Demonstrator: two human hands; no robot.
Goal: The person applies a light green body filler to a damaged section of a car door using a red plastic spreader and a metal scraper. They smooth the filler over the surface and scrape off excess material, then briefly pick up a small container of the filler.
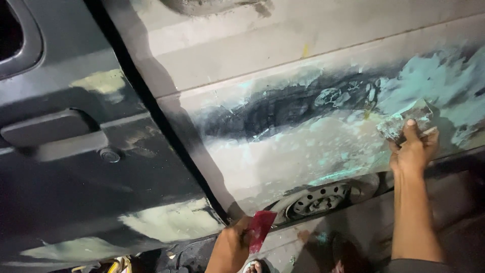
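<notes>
My right hand (413, 149) presses a flat putty spreader (410, 115) smeared with filler against the rear side panel (283, 76) of a car. Pale green body filler (434, 83) is spread across the grey, sanded panel around a dark patch (273, 108). Low down, my left hand (231, 247) holds a red flat card (261, 230) near the panel's bottom edge, beside the gap to the door.
A dark car door (70, 167) with a handle (45, 127) and a round lock (109, 155) fills the left, with pale filler patches. A steel wheel (319, 198) shows under the panel. My foot (255, 266) stands on the dark ground.
</notes>
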